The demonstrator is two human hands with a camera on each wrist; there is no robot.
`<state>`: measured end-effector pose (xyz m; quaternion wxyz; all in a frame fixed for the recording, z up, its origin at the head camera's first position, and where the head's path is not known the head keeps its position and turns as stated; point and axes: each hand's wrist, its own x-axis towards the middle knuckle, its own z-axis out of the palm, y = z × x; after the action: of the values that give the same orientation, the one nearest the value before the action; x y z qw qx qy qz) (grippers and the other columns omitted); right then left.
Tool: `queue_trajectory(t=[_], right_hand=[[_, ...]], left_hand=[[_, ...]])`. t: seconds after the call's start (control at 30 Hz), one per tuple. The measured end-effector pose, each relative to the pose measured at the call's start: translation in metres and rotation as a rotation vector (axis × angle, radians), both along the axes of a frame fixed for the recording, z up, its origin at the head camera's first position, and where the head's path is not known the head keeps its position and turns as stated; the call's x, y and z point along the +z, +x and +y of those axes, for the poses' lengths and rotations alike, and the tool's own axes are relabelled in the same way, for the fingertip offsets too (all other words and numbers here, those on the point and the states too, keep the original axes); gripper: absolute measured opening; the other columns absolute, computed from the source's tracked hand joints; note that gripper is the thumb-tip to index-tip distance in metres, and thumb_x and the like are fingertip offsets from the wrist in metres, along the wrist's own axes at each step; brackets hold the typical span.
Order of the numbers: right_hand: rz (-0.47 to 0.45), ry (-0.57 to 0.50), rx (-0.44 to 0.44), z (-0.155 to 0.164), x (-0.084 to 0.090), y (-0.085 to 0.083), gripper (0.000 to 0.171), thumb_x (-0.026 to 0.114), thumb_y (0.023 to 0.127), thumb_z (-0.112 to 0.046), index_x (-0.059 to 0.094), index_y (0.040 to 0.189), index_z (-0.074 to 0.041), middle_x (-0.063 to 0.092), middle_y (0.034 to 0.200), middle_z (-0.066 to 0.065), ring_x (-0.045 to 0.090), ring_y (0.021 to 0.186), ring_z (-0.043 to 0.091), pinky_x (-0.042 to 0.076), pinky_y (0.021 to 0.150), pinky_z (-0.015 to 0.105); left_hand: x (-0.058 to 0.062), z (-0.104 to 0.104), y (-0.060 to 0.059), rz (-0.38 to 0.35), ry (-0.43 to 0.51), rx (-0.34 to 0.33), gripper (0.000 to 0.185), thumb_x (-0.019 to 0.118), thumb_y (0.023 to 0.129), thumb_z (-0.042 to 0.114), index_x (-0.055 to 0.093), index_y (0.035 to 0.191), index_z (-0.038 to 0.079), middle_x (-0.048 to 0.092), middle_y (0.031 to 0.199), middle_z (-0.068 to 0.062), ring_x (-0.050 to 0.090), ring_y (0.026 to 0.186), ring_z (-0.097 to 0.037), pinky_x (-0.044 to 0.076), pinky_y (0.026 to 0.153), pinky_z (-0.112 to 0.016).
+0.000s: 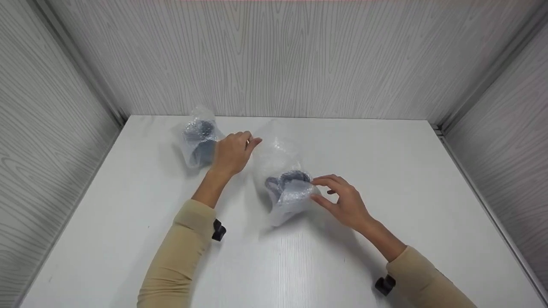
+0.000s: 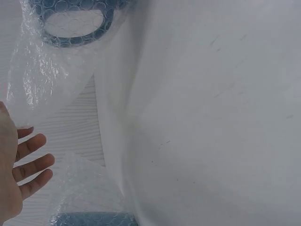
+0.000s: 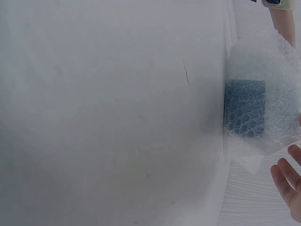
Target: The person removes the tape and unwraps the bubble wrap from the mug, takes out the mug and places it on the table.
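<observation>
A blue mug [image 1: 295, 175] wrapped in bubble wrap [image 1: 278, 154] lies mid-table; its handle [image 2: 77, 41] shows through the plastic in the left wrist view. At the wrap's far left edge, my left hand [image 1: 233, 152] pinches the plastic between thumb and forefinger, the other fingers loosely spread in the left wrist view. On the near right side, my right hand [image 1: 349, 203] holds the wrap's edge between curved forefinger and thumb. Just left of my left hand stands a second bubble-wrapped blue item [image 1: 203, 141], its exact kind blurred by the plastic.
Everything rests on a white table [image 1: 385, 154]. Pale wood-grain panels enclose it at the back [image 1: 274, 60], left [image 1: 47, 141] and right [image 1: 501, 119]. Small black devices sit at both wrists, below the beige sleeves [image 1: 180, 244].
</observation>
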<state>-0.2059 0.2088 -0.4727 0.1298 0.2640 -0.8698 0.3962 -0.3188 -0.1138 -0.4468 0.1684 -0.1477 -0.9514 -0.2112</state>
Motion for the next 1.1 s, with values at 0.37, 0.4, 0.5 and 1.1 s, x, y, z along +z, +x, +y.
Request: queue_trajectory(t=[0.37, 0.4, 0.5, 1.1], right_hand=[[0.009, -0.003, 0.006, -0.001, -0.001, 0.0, 0.034, 0.082, 0.093, -0.02, 0.075, 0.125, -0.015, 0.075, 0.126, 0.001, 0.069, 0.122, 0.023, 0.065, 0.087, 0.049], [0.009, -0.001, 0.005, -0.001, -0.001, 0.0, 0.034, 0.082, 0.093, -0.02, 0.074, 0.125, -0.015, 0.074, 0.126, 0.001, 0.069, 0.122, 0.023, 0.065, 0.087, 0.049], [0.005, 0.009, 0.002, -0.001, -0.001, 0.0, 0.034, 0.082, 0.093, -0.02, 0.074, 0.125, -0.015, 0.074, 0.126, 0.001, 0.069, 0.122, 0.022, 0.065, 0.088, 0.048], [-0.007, 0.025, -0.002, 0.0, 0.002, 0.001, 0.033, 0.081, 0.093, -0.022, 0.074, 0.126, -0.017, 0.074, 0.128, -0.001, 0.068, 0.123, 0.021, 0.065, 0.09, 0.045]], left_hand=[[0.008, -0.008, 0.02, 0.065, -0.061, -0.004, 0.049, 0.061, 0.105, 0.049, 0.07, 0.125, 0.006, 0.077, 0.109, -0.014, 0.075, 0.092, -0.034, 0.062, 0.074, -0.048], [0.01, -0.01, 0.023, 0.076, -0.08, -0.009, 0.047, 0.062, 0.104, 0.048, 0.07, 0.124, 0.006, 0.077, 0.11, -0.013, 0.074, 0.092, -0.035, 0.062, 0.073, -0.048], [0.016, -0.014, 0.033, 0.122, -0.125, -0.027, 0.042, 0.065, 0.103, 0.045, 0.071, 0.12, 0.007, 0.078, 0.107, -0.013, 0.074, 0.09, -0.035, 0.062, 0.07, -0.048], [0.032, -0.022, 0.076, 0.249, -0.326, -0.252, 0.036, 0.07, 0.101, 0.039, 0.072, 0.117, 0.007, 0.077, 0.103, -0.009, 0.073, 0.088, -0.028, 0.062, 0.073, -0.042]])
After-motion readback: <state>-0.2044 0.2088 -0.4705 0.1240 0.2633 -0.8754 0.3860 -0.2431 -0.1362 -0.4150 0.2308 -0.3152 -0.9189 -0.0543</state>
